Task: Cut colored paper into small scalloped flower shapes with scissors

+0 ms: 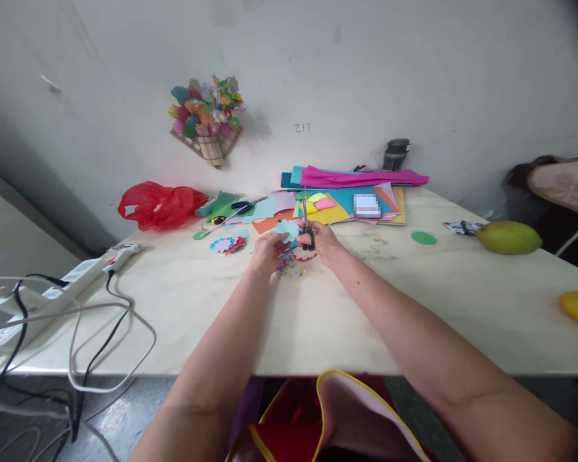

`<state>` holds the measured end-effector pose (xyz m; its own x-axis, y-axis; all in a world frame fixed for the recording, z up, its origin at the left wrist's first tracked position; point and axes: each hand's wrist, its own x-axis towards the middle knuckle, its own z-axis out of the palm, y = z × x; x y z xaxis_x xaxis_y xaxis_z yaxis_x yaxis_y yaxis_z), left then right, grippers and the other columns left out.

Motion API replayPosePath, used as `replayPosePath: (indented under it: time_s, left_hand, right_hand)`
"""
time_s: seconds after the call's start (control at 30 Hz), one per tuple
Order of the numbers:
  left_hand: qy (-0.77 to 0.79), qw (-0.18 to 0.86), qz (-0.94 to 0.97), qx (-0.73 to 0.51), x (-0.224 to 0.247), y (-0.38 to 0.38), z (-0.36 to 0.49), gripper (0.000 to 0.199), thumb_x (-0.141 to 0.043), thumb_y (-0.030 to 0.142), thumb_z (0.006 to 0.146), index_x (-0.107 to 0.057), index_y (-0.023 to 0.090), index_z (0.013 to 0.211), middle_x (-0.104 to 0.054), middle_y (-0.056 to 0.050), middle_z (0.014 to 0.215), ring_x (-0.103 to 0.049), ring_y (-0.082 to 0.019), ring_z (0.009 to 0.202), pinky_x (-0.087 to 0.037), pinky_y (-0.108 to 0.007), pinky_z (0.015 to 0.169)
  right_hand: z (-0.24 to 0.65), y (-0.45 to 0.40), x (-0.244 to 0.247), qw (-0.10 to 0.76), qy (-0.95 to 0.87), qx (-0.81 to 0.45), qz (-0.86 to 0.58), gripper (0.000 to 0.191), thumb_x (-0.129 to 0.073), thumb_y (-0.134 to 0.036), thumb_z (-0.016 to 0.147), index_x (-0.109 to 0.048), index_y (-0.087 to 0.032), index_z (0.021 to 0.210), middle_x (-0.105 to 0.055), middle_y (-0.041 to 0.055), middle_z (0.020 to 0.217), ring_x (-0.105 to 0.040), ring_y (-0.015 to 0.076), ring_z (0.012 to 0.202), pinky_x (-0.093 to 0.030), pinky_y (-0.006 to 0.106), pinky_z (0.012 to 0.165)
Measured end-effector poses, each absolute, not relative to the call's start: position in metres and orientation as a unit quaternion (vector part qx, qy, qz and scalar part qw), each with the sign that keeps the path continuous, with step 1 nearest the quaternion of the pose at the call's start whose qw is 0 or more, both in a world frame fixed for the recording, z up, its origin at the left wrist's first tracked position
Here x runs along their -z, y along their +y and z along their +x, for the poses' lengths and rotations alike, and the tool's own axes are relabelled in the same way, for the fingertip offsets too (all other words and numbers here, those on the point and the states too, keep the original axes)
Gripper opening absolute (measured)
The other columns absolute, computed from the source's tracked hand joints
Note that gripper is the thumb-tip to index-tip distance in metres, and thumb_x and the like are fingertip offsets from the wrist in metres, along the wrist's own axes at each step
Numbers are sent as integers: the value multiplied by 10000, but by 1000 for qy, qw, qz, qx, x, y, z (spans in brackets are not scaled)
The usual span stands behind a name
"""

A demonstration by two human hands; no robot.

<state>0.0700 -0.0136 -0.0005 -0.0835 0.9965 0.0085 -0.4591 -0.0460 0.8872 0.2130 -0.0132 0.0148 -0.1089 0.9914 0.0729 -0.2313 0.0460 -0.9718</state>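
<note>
Between my hands is a light blue paper flower (288,230) with a scalloped edge. My left hand (268,249) pinches it at its lower left side. Black-handled scissors (309,239) are in my right hand (324,241), fingers wrapped round the handles, blades pointing up and away beside the flower's right side. Small coloured paper scraps (289,263) lie on the table under my hands. A stack of cut paper flowers (227,244), blue and red among them, sits to the left of my left hand.
Coloured paper sheets (337,210) and a rolled magenta sheet (366,176) lie at the back. A red plastic bag (161,204) and second scissors (243,206) are back left. Power strips (79,279) with cables occupy the left; a green-yellow fruit (509,237) is right.
</note>
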Motion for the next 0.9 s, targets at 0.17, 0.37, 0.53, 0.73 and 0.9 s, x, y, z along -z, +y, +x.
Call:
replayPosePath:
  time_s: [0.17,0.37,0.53,0.73,0.9]
  left_hand:
    - [381,579,357,-626,0,-15,71,188,-712,135,567,-539,160,636,-591,20,593,-605,-100,571,-521,-243,682]
    - [377,565,367,-636,-1,-16,71,247,-721,138,558,-475,159,552,-582,20,578,-610,-100,581,-516,-251,706]
    - [367,549,360,-659,0,-14,67,239,-751,166,532,-519,156,587,-600,17,595,-638,-126,627,-519,-287,760]
    - [358,559,337,-668,2,-12,65,240,-767,164,505,-556,151,620,-627,5,594,-652,-146,633,-526,-327,806]
    - [351,560,320,-679,1,-12,64,198,-743,135,540,-592,135,668,-672,-27,673,-681,-171,697,-524,-344,840]
  right_hand:
    - [213,-14,-17,539,-472,-564,-410,417,-758,-159,465,-553,-198,826,-562,-70,657,-541,78,493,-436,220,504]
    - [213,-16,-19,533,-462,-567,-426,349,-695,-87,516,-562,-192,820,-574,-67,605,-540,79,478,-435,204,485]
    - [214,-14,-18,529,-464,-554,-446,308,-649,-35,552,-565,-182,808,-570,-70,545,-544,84,449,-441,196,466]
    - [214,-12,-19,541,-476,-498,-483,273,-654,-6,560,-560,-171,757,-545,-78,520,-513,83,404,-444,208,423]
    - [218,-14,-20,527,-502,-514,-454,269,-747,-83,562,-576,-162,753,-540,-73,491,-499,77,418,-417,188,402]
